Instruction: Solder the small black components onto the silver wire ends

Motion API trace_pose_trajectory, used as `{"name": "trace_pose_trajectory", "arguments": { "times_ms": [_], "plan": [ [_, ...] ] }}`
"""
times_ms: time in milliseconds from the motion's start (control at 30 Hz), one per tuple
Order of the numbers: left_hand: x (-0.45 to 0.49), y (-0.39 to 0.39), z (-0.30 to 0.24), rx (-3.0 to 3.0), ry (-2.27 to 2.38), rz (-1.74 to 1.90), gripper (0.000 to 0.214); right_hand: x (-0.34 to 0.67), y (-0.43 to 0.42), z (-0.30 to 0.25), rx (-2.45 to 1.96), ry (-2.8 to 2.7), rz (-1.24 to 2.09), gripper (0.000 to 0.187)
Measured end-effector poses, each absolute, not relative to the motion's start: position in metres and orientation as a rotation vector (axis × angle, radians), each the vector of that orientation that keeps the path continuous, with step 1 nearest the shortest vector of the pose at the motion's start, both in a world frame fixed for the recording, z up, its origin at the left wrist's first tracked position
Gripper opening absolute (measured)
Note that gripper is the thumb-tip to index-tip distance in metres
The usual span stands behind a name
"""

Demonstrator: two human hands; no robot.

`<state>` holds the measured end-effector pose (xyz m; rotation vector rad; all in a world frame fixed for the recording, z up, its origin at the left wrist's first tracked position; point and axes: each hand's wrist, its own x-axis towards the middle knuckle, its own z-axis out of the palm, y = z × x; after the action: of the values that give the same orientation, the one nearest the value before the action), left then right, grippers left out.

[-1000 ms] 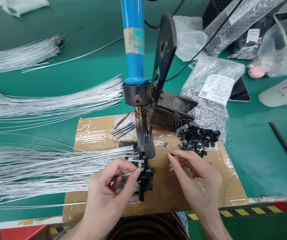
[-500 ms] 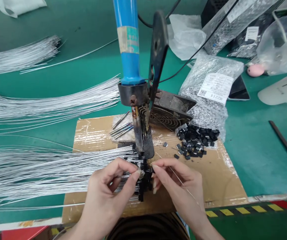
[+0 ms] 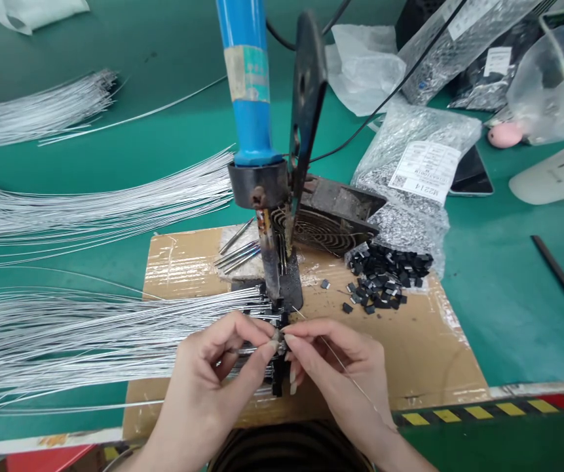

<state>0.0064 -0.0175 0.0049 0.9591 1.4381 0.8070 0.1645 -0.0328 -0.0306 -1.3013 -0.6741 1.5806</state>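
My left hand (image 3: 213,373) pinches the end of a thin silver wire from the wide bundle of wires (image 3: 90,334) that fans out to the left. My right hand (image 3: 335,367) meets it fingertip to fingertip, pinched on a small black part, with a thin strand of solder wire (image 3: 345,370) running across its back. The pinch sits just below the tip of the blue-handled soldering iron (image 3: 257,131) clamped upright in its dark stand. Wire ends fitted with black parts (image 3: 282,380) lie under my fingers on the cardboard mat (image 3: 424,367).
A heap of small black parts (image 3: 384,275) lies on the mat at the right, before a bubble-wrap bag with a white label (image 3: 422,170). A dark fan grille (image 3: 331,226) sits behind the iron. More wire bundles (image 3: 95,203) lie on the green table at the left.
My right hand has come left from near the heap of black parts to meet my left hand's fingertips below the iron tip. My left hand has stayed in place.
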Motion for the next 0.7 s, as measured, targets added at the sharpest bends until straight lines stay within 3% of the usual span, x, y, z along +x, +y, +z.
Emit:
{"name": "trace_pose_trajectory", "arguments": {
  "times_ms": [700],
  "plan": [
    [0.0113, -0.0184, 0.0044, 1.065, 1.536, 0.799, 0.015, 0.1638, -0.0354, -0.0348, -1.284, -0.670, 1.544, 0.012]
  ]
}}
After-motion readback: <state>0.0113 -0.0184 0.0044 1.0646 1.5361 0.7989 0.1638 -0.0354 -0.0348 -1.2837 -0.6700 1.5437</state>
